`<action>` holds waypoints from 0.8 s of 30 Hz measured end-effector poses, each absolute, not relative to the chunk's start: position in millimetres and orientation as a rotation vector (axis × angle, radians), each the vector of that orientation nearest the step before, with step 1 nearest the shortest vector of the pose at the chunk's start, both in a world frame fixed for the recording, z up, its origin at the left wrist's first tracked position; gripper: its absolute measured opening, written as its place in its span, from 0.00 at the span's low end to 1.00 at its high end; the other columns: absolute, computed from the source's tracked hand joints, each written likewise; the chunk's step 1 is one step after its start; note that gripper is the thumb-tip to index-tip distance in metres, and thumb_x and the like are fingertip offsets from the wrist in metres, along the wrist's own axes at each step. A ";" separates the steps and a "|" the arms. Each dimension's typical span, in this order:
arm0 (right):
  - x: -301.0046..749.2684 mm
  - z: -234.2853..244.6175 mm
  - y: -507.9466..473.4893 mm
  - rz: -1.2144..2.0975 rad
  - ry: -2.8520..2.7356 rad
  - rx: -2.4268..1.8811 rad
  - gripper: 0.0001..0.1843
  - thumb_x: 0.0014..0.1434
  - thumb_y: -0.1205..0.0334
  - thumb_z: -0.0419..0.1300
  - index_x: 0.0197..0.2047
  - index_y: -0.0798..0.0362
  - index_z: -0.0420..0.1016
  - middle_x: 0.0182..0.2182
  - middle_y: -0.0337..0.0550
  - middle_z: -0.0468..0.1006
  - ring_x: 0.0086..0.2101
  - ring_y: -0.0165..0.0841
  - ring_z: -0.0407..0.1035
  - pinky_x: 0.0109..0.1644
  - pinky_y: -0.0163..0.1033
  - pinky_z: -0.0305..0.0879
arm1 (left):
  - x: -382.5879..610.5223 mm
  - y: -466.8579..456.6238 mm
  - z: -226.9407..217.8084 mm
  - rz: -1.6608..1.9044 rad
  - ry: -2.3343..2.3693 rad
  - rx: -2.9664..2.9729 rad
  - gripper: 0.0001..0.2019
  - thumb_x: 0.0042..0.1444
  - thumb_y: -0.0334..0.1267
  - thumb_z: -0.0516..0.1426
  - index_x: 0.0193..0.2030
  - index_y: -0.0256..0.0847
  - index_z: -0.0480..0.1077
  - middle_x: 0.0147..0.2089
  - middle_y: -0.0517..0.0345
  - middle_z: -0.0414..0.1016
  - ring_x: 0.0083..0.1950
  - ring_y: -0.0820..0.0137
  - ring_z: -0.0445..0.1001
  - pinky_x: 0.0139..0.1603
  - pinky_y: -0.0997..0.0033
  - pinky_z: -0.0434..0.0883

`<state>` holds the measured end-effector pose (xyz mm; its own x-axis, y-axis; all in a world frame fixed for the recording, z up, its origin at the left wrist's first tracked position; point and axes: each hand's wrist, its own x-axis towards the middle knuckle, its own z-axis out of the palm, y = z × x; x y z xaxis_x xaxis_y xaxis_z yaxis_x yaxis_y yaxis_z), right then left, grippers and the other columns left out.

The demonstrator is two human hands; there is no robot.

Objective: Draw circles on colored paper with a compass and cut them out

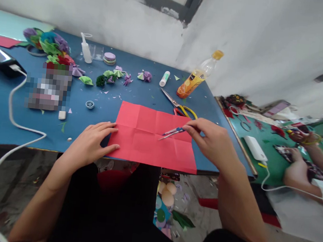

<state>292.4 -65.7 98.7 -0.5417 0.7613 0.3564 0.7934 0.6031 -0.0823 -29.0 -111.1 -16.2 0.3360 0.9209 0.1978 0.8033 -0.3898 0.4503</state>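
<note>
A sheet of red paper (pixel 145 138) with a grid of fold creases lies flat before me, its lower edge reaching past the table's front edge. My left hand (pixel 92 141) rests on the sheet's left edge, fingers spread and thumb apart, holding nothing. Pinched in my right hand (pixel 208 137) is a drawing compass (pixel 173 132) with blue and metal legs. Its two legs point left over the right half of the paper, and I cannot tell whether the tips touch it. Just behind the sheet lie scissors (pixel 177 103) with red and yellow handles.
An orange drink bottle (pixel 196 76) and a glue stick (pixel 164 78) stand at the back. Purple and green paper flowers (pixel 108 77), a squeeze bottle (pixel 86 49) and a white cable (pixel 13 118) are leftward. A co-worker's hand (pixel 296 160) is at the green table (pixel 276 170) on the right.
</note>
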 end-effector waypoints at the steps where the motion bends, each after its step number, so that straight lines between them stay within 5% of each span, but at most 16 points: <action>1: 291.7 100.1 -73.1 -0.129 -2.502 -1.243 0.16 0.68 0.54 0.49 0.34 0.53 0.72 0.28 0.42 0.77 0.28 0.31 0.70 0.32 0.35 0.62 | -29.2 -111.2 -16.4 0.622 1.549 2.331 0.24 0.60 0.53 0.54 0.56 0.39 0.68 0.63 0.47 0.67 0.65 0.55 0.63 0.62 0.48 0.62; 24: 277.4 122.2 -85.4 -0.466 -2.925 -1.442 0.19 0.68 0.55 0.47 0.28 0.53 0.67 0.26 0.42 0.73 0.24 0.32 0.65 0.26 0.36 0.50 | -31.4 -111.3 -18.7 0.650 1.538 2.345 0.26 0.60 0.57 0.52 0.56 0.39 0.68 0.63 0.46 0.68 0.65 0.56 0.64 0.63 0.51 0.62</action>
<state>277.4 -85.4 122.2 -0.6072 0.7944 -0.0119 0.7514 0.5791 0.3163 -31.4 -111.3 -18.7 0.3387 0.9141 0.2228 0.7969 -0.4046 0.4486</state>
